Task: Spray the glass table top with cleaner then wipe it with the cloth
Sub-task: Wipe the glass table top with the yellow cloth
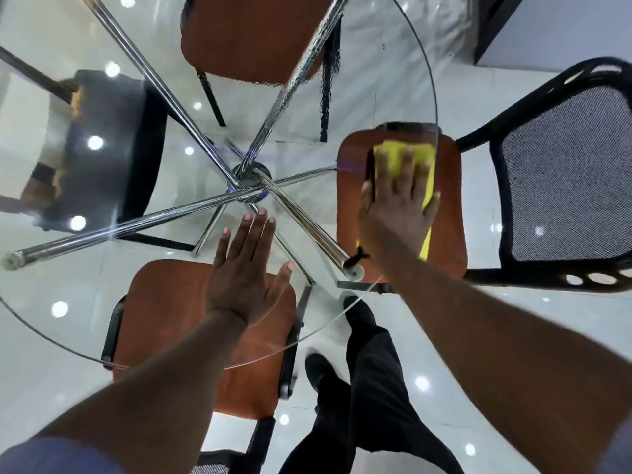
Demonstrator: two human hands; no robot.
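Note:
The round glass table top (393, 80) fills the view, with chrome legs crossing at a hub beneath it. A yellow cloth (393, 159) lies flat on the glass near the right rim. My right hand (396, 206) presses down on the cloth with fingers spread. My left hand (246, 268) rests flat and open on the glass near the front edge, holding nothing. Wet droplets streak the glass at the far side. No spray bottle is in view.
Chairs with orange seats stand under and around the table: one in front (164, 313), one at right (451, 206) with a black mesh back (564, 183), one at the far side (246, 39). My legs and shoes (359, 388) stand on the glossy white floor.

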